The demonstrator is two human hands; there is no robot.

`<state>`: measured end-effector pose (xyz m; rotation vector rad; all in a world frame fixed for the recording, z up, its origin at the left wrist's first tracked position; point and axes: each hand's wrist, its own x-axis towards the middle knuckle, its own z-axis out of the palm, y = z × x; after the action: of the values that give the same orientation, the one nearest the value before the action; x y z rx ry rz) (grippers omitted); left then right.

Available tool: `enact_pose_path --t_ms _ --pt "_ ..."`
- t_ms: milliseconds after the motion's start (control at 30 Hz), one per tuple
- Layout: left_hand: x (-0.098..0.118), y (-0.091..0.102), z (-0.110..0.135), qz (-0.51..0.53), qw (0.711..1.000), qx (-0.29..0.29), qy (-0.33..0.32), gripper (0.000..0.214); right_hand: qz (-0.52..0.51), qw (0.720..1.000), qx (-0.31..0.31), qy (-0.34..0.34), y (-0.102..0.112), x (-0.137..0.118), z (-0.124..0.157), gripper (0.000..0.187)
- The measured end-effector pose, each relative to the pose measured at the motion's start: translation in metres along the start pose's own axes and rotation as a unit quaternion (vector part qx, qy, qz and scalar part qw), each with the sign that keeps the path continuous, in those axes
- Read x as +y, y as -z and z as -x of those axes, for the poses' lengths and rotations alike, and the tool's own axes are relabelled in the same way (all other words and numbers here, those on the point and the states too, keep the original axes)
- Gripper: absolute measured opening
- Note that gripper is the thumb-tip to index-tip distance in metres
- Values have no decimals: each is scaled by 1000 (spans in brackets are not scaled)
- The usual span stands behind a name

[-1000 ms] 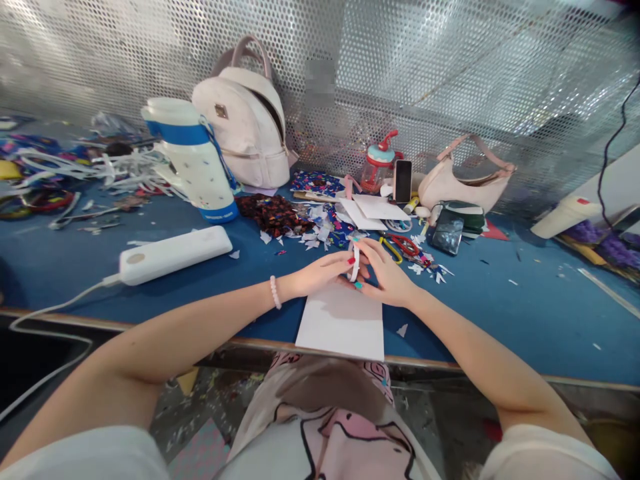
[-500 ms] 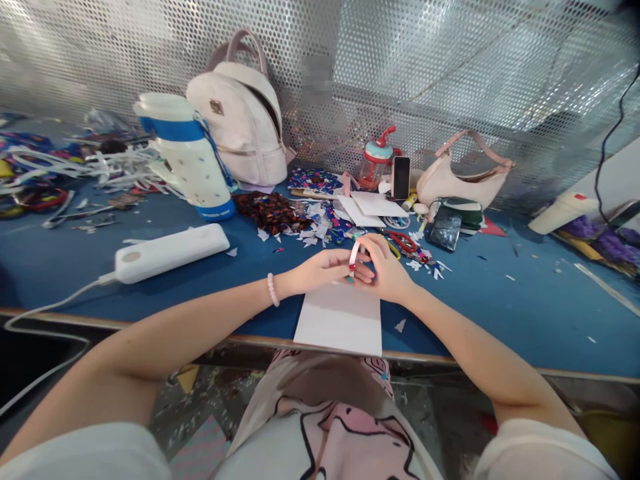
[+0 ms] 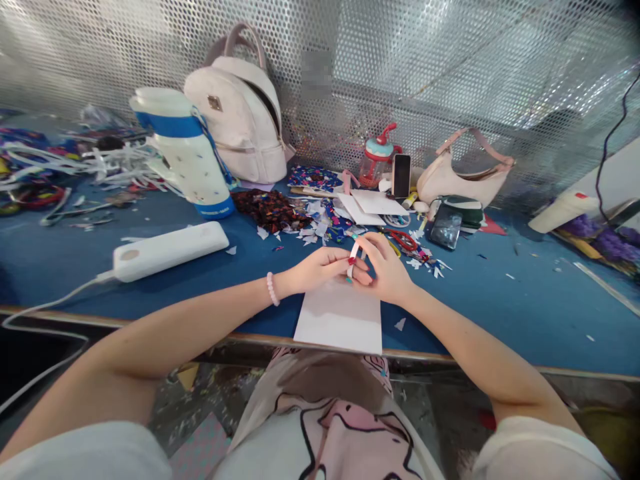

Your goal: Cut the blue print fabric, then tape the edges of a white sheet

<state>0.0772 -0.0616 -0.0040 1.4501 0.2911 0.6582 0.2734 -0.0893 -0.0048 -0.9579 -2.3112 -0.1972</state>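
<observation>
Across the blue table [image 3: 500,307], at the back by the perforated metal wall, stands a cream backpack [image 3: 240,113], w/ a white-and-blue jug [image 3: 187,153] just beside it. Nearer the front, a white power strip [image 3: 170,250] lies flat, well apart from both hands. At the front edge lies a white sheet [image 3: 340,320]. L hand [image 3: 320,268] & R hand [image 3: 387,273] meet over its far end, fingertips of both pinching one small white paper strip [image 3: 353,257], held roughly upright btwn them. Red scissors [image 3: 403,240] lie just beyond R hand.
</observation>
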Motion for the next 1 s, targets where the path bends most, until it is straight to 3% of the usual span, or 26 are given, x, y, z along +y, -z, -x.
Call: enact_pose_path --t_ms 433,733,1000 --pt "-8 3 -3 38 999 14 -3 31 47 999 4 -7 0 2 0 69" --pt "-13 5 -7 -63 996 47 -52 29 117 993 14 -13 0 3 1 62" --pt "-11 6 -6 -84 994 44 -58 30 123 992 13 -20 -1 2 0 63"
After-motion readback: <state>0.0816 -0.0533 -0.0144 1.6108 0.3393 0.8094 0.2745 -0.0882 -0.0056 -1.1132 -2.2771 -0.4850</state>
